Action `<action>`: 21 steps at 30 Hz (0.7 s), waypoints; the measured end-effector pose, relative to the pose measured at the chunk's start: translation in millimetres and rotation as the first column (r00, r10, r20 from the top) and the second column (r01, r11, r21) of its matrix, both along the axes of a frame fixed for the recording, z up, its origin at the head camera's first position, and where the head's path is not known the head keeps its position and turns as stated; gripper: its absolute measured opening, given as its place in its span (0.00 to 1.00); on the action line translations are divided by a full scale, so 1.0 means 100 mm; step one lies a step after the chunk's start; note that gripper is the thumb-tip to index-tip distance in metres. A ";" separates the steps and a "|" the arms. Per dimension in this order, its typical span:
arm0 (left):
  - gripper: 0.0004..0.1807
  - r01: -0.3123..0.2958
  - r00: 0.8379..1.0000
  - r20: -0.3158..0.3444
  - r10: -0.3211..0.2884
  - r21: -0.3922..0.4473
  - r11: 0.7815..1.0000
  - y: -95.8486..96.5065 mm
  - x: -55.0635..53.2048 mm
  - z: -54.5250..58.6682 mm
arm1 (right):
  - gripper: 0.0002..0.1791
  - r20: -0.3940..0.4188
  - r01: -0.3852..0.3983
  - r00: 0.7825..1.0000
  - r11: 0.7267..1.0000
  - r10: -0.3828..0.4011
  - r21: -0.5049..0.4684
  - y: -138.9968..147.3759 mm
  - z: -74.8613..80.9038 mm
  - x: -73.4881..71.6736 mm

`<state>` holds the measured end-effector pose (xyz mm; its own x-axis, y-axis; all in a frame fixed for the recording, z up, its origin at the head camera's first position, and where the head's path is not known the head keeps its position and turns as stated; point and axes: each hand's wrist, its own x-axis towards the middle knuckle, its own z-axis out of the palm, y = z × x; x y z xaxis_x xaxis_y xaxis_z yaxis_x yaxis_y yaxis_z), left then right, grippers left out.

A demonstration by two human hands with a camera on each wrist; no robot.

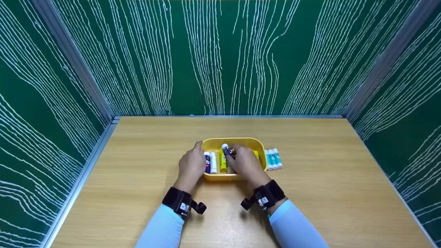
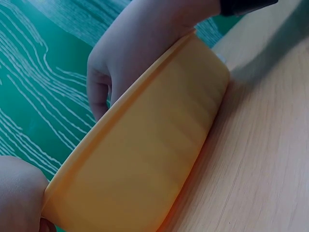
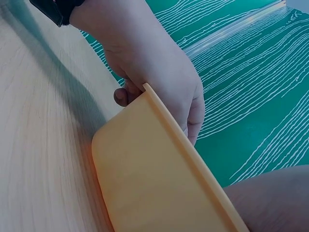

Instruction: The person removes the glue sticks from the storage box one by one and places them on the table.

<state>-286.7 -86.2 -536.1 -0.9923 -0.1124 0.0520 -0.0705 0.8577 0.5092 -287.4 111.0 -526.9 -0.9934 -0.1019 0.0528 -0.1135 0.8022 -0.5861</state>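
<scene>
A yellow plastic box point(image 1: 224, 177) stands on the table with several glue sticks inside. My left hand point(image 1: 192, 162) grips its left end, thumb outside and fingers over the rim, as the right wrist view shows. Within the box my right hand point(image 1: 248, 160) pinches a dark blue glue stick point(image 1: 225, 148), its white cap tilted up to the left. Left of it lie a yellow glue stick point(image 1: 223, 162), a white one point(image 1: 213, 163) and another dark blue one point(image 1: 207, 163). Part of a yellow one point(image 1: 256, 154) shows beyond the right hand, which hides the rest of that side.
Three teal-and-white glue sticks point(image 1: 274, 159) lie side by side on the table, close against the box's right end. The wooden table point(image 1: 137, 155) is bounded by green panels point(image 1: 227, 62) with white wavy lines at the back and both sides.
</scene>
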 end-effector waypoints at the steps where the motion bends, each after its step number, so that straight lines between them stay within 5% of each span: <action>1: 0.24 0.001 1.000 -0.001 -0.001 -0.002 1.000 0.00 0.00 0.00 | 0.24 -0.010 0.002 1.000 1.000 -0.002 0.014 0.00 0.00 0.00; 13: 0.25 -0.002 1.000 -0.002 0.002 0.022 1.000 -0.01 -0.01 -0.01 | 0.22 0.067 0.011 0.998 0.998 -0.015 0.054 0.00 0.02 -0.02; 21: 0.25 -0.003 1.000 0.015 0.003 0.016 1.000 0.00 -0.01 0.00 | 0.26 0.111 0.055 0.992 0.998 -0.054 -0.008 0.00 0.04 -0.01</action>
<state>-287.9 -86.1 -536.4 -0.9926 -0.1158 0.0357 -0.0803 0.8491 0.5221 -288.3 110.5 -522.9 -0.9973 -0.0473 -0.0570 -0.0035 0.7991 -0.6012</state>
